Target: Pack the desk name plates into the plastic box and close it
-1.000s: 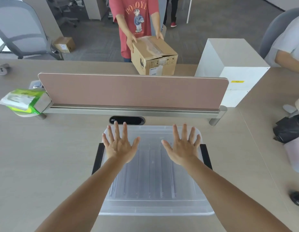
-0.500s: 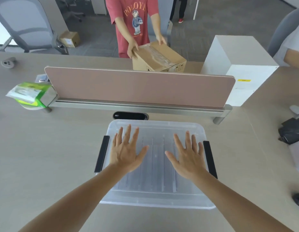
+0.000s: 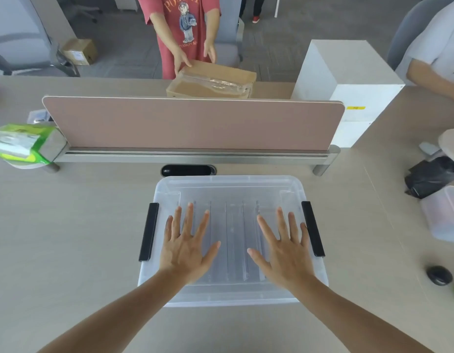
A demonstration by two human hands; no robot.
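A clear plastic box (image 3: 231, 189) with its lid on sits on the desk right in front of me. A black latch runs down its left side (image 3: 149, 231) and another down its right side (image 3: 313, 228). Through the lid I see several clear name plates (image 3: 233, 238) lying in rows. My left hand (image 3: 186, 244) lies flat over the left half of the lid, fingers spread. My right hand (image 3: 284, 247) lies flat over the right half, fingers spread. Neither hand holds anything.
A pink divider panel (image 3: 192, 123) stands behind the box. A green tissue pack (image 3: 19, 143) sits at far left, a white box (image 3: 348, 85) at back right, a black bag (image 3: 432, 174) and a mouse (image 3: 439, 275) at right. A person beyond the divider handles a cardboard box (image 3: 213, 81).
Both my hands have slid back toward me over the lid and my view has tilted down. The person behind the divider has lowered the cardboard box onto the far desk.
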